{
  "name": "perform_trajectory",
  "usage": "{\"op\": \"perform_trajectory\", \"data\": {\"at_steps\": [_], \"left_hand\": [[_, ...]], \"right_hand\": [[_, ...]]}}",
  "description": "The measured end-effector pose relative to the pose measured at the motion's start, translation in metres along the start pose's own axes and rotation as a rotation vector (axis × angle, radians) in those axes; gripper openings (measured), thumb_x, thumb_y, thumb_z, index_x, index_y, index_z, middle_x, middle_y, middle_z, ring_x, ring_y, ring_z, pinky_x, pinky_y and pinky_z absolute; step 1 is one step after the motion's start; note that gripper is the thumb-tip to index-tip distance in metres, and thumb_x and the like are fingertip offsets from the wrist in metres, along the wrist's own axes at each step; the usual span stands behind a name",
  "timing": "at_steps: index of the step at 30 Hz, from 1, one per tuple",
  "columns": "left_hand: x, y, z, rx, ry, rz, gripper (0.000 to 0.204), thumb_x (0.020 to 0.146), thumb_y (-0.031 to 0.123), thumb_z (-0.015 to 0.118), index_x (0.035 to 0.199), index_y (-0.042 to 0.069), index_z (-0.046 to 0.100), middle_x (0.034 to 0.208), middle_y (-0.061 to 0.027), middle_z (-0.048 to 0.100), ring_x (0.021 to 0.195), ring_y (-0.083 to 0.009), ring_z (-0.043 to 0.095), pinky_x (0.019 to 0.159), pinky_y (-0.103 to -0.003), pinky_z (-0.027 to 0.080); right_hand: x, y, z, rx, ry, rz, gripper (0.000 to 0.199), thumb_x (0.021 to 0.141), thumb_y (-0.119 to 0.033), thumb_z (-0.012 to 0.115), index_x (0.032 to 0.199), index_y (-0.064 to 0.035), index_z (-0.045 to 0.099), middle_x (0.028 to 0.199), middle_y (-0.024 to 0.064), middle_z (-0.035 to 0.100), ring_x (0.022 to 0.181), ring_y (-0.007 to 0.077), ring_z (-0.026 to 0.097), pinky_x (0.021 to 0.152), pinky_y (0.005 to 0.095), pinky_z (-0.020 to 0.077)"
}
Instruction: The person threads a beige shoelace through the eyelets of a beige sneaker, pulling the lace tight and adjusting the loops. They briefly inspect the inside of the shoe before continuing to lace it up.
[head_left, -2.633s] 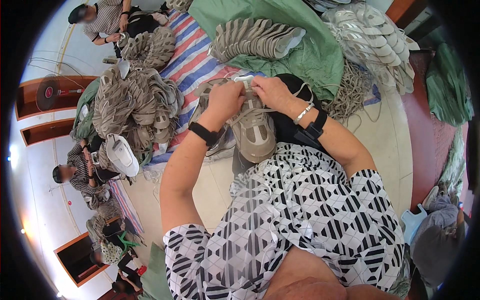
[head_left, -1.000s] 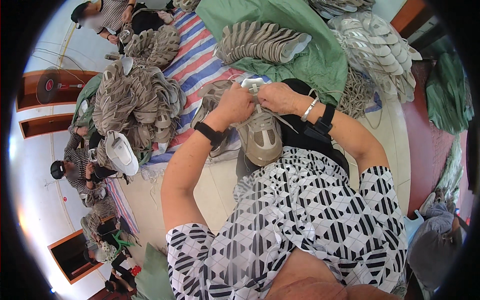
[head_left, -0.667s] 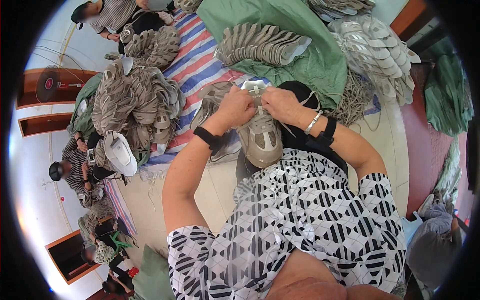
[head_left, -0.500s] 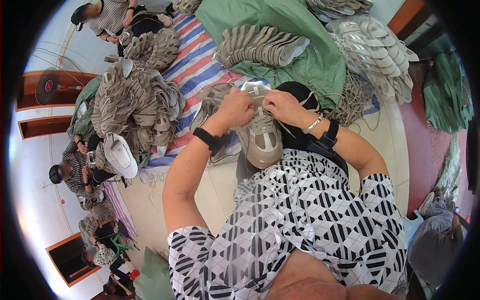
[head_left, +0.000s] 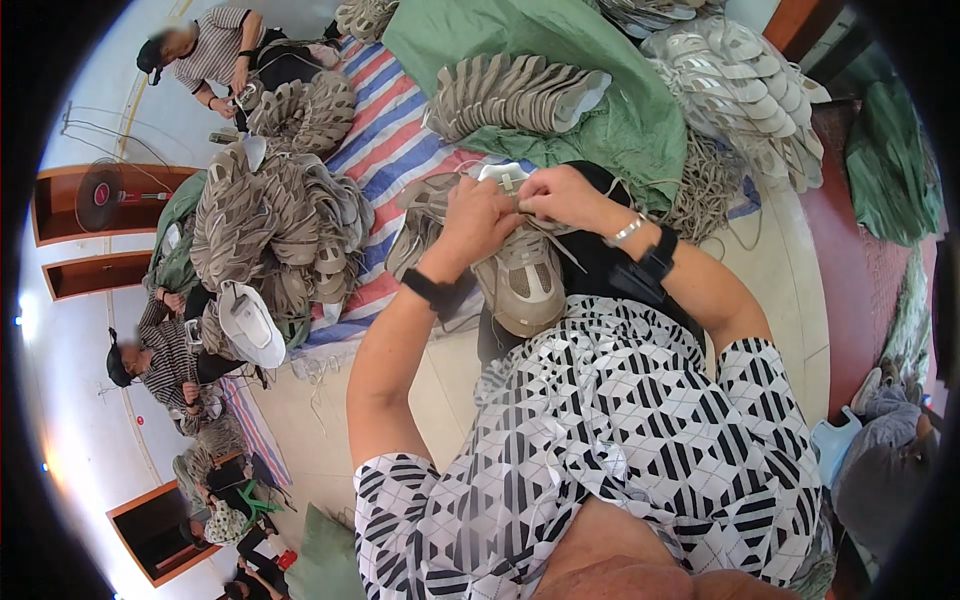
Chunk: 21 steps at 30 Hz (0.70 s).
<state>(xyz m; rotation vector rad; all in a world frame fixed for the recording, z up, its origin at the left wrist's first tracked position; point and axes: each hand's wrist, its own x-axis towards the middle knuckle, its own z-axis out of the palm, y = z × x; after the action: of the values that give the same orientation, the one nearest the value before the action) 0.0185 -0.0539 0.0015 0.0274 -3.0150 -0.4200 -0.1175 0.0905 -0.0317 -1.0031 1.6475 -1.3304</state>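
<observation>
since the earlier frame both hands shifted slightly; left hand (head_left: 480, 215) and right hand (head_left: 560, 192) pinch laces above the grey shoe (head_left: 520, 280), steadying it.

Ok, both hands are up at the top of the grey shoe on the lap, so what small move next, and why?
Probably draw the lace snug. The left hand and right hand meet at the top of the grey shoe, and a loose strand trails across its upper.
</observation>
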Motion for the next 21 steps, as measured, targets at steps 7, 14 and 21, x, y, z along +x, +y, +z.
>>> {"op": "perform_trajectory", "data": {"at_steps": [7, 14, 21], "left_hand": [[-0.016, 0.000, -0.031, 0.173, 0.304, -0.164, 0.021, 0.074, 0.030, 0.070, 0.067, 0.011, 0.063, 0.081, -0.0060, 0.056, 0.085, -0.0277, 0.052, 0.075, -0.041, 0.039], [0.010, 0.020, -0.013, 0.312, -0.094, -0.062, 0.029, 0.075, 0.036, 0.071, 0.069, 0.009, 0.065, 0.079, -0.0074, 0.060, 0.081, -0.0282, 0.056, 0.074, -0.043, 0.042], [0.002, -0.010, -0.014, -0.362, -0.199, -0.285, 0.029, 0.079, 0.026, 0.070, 0.070, 0.000, 0.061, 0.069, -0.0117, 0.058, 0.066, -0.0249, 0.057, 0.059, -0.036, 0.042]], "right_hand": [[-0.059, 0.003, -0.001, -0.734, -0.081, -0.052, 0.031, 0.084, -0.030, 0.062, 0.075, -0.0007, 0.068, 0.072, 0.0198, 0.064, 0.072, 0.0379, 0.064, 0.067, 0.0452, 0.0512], [-0.061, 0.001, 0.012, -0.769, -0.041, -0.070, 0.021, 0.080, -0.022, 0.065, 0.078, -0.0013, 0.063, 0.074, 0.0186, 0.063, 0.075, 0.0362, 0.064, 0.067, 0.0448, 0.0505], [-0.075, -0.004, -0.004, -0.556, 0.093, -0.180, 0.018, 0.084, -0.020, 0.061, 0.080, -0.0023, 0.060, 0.075, 0.0135, 0.060, 0.073, 0.0330, 0.060, 0.066, 0.0417, 0.0474]]}}
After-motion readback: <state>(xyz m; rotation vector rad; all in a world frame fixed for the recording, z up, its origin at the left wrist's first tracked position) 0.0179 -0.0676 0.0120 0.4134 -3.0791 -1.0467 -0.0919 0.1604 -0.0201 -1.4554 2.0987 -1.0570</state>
